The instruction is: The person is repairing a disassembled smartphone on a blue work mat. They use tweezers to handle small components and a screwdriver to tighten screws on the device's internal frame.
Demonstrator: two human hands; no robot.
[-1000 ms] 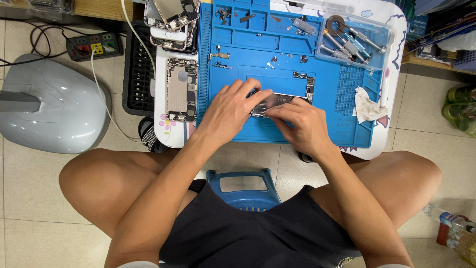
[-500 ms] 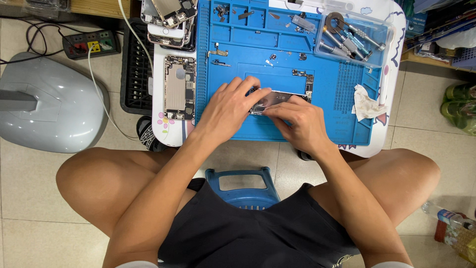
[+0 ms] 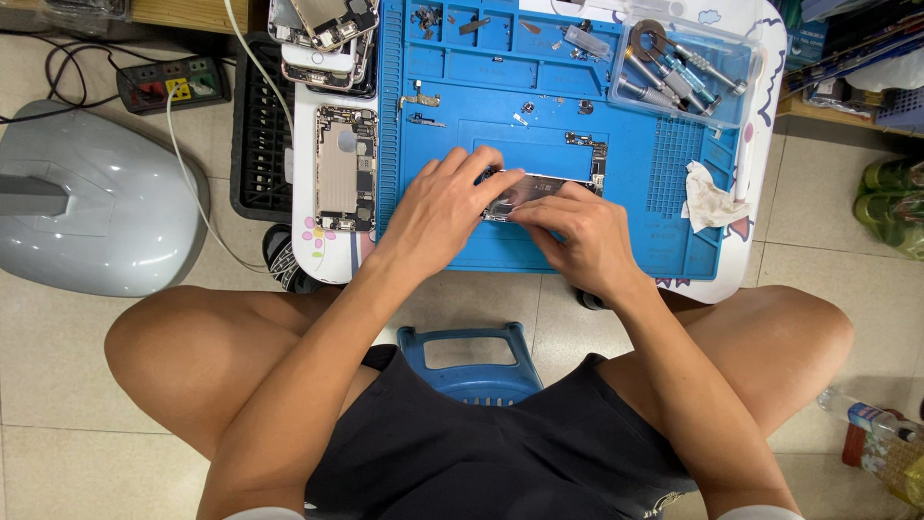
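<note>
An opened phone shell (image 3: 345, 169) lies left on the surface. On the blue mat (image 3: 462, 241), the left hand (image 3: 438, 207) and right hand (image 3: 577, 236) pinch a small phone part (image 3: 525, 190), mid-disassembly; steady fingertip control seems needed.

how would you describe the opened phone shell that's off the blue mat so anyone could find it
Start at the blue mat on the small white table. Just past the mat's left edge lies the phone shell, flat and alone, insides up, while the other phones are stacked above it.
</note>
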